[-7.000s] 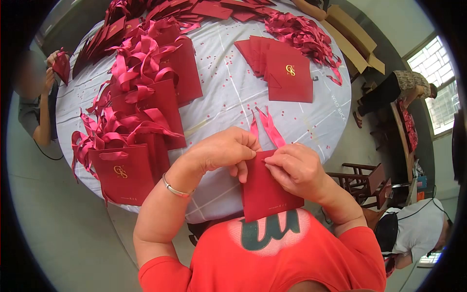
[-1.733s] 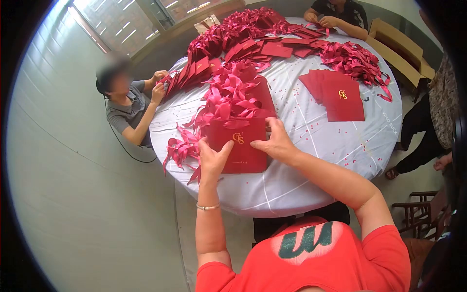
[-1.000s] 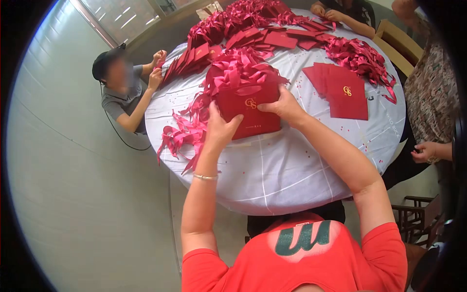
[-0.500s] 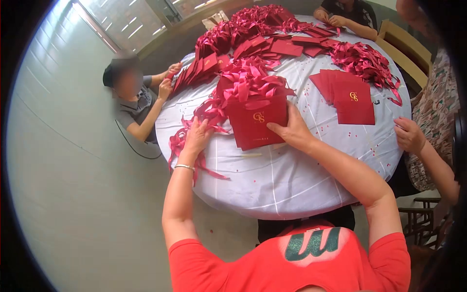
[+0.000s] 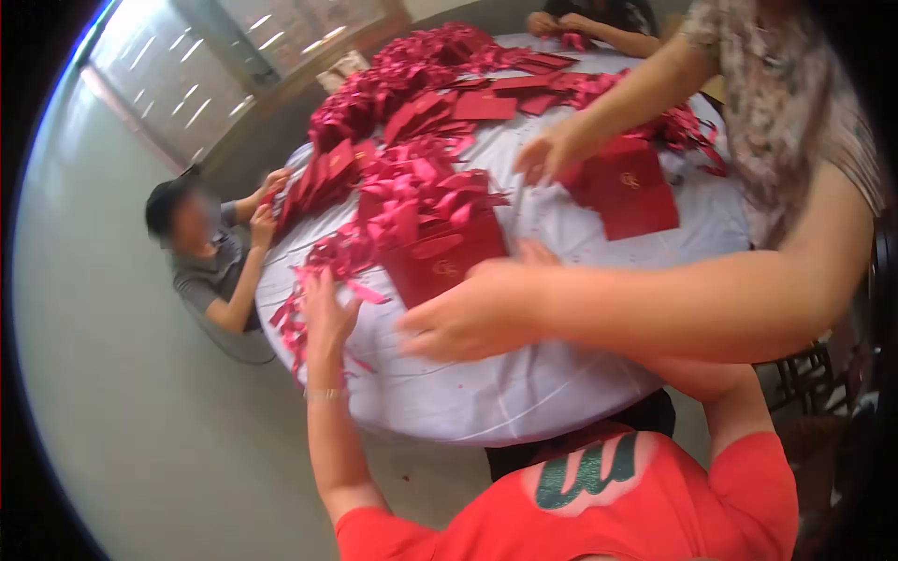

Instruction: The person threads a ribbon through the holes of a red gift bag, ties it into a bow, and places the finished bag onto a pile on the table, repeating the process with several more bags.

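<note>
Crimson bag stack: deep red paper gift bags, a gold monogram on the front one, standing in a leaning row on the near-left part of the tabletop between my two hands; motion blur softens the print.
Ribbon handles: glossy pinkish-red loops heaped along the top of the stack and spilling away from me.
Left hand: my grip is open, fingers spread and palm down at the tabletop's left edge, just left of the stack and touching loose ribbon strands; a thin bracelet sits on the wrist.
Right hand: only fingertips show, just right of the front bag; the rest is hidden behind a co-worker's forearm, so I cannot tell whether that grip holds anything.
Co-worker's near hand: blurred, reaching across in front of me over the white cloth.
Co-worker's far hand: spread beside flat red bags lying on the right part.
Tabletop: round, covered in white cloth.
Seated person: at the left rim, hands on another fan of red bags.
</note>
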A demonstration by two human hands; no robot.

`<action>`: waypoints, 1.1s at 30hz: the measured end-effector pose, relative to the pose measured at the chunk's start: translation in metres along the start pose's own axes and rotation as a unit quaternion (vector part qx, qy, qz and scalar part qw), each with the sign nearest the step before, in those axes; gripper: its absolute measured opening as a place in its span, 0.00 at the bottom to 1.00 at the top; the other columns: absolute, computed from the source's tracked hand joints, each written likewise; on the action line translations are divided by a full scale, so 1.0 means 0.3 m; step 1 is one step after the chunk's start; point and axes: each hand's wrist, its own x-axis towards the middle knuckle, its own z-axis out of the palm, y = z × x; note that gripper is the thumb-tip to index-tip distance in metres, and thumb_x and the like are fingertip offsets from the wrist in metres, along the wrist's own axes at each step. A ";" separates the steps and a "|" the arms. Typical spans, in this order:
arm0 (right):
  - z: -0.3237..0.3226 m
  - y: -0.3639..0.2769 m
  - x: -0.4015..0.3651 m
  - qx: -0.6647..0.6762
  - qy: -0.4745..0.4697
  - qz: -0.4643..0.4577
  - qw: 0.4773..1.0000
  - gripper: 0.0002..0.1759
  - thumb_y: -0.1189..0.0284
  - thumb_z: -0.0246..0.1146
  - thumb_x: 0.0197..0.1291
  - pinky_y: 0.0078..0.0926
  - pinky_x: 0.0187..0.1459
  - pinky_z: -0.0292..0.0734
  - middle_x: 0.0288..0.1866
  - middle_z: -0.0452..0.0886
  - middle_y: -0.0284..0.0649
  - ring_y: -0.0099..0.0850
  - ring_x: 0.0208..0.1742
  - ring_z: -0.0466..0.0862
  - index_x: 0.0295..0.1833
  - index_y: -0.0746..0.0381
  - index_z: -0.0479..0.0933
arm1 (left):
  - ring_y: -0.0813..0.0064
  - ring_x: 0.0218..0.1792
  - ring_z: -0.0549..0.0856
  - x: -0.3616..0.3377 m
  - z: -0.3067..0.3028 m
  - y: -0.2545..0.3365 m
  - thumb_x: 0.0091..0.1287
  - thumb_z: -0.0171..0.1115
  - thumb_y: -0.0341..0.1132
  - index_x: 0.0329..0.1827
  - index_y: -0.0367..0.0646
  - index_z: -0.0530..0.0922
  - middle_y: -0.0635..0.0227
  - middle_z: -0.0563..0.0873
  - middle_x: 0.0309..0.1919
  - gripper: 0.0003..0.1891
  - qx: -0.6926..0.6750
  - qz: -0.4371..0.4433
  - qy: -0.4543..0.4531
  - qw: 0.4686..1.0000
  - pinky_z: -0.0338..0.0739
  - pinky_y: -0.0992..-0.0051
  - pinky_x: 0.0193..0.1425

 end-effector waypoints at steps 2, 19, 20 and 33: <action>0.064 -0.121 0.158 0.237 -0.063 -0.016 0.969 0.17 0.76 0.58 0.62 0.15 0.47 0.76 0.52 0.72 0.26 0.24 0.58 0.73 0.57 0.58 0.71 | 0.45 0.65 0.75 -0.125 -0.025 0.041 0.56 0.73 0.38 0.69 0.35 0.68 0.38 0.74 0.64 0.38 -0.085 0.065 0.026 0.994 0.69 0.57 0.67; 0.050 -0.258 -0.837 -0.715 -0.260 -0.581 0.290 0.29 0.58 0.55 0.71 0.32 0.64 0.72 0.70 0.70 0.40 0.33 0.64 0.76 0.72 0.63 0.64 | 0.42 0.57 0.77 -0.644 -0.028 0.400 0.59 0.68 0.32 0.55 0.31 0.77 0.40 0.76 0.60 0.22 -0.082 0.092 -0.007 0.992 0.72 0.55 0.62; 0.065 -0.254 -0.830 -0.715 -0.260 -0.594 0.262 0.29 0.59 0.55 0.71 0.32 0.64 0.72 0.69 0.70 0.40 0.32 0.63 0.76 0.71 0.63 0.64 | 0.42 0.57 0.77 -0.656 -0.033 0.399 0.59 0.68 0.32 0.55 0.31 0.77 0.40 0.76 0.60 0.22 -0.082 0.090 -0.009 0.992 0.72 0.55 0.62; 0.007 -0.329 -0.837 -0.630 -0.221 -0.732 -0.134 0.28 0.62 0.62 0.67 0.32 0.61 0.74 0.63 0.76 0.43 0.31 0.59 0.79 0.68 0.64 0.69 | 0.48 0.42 0.85 -0.553 -0.142 0.695 0.62 0.65 0.33 0.48 0.36 0.81 0.49 0.86 0.40 0.14 -0.281 0.267 -0.134 0.912 0.79 0.57 0.47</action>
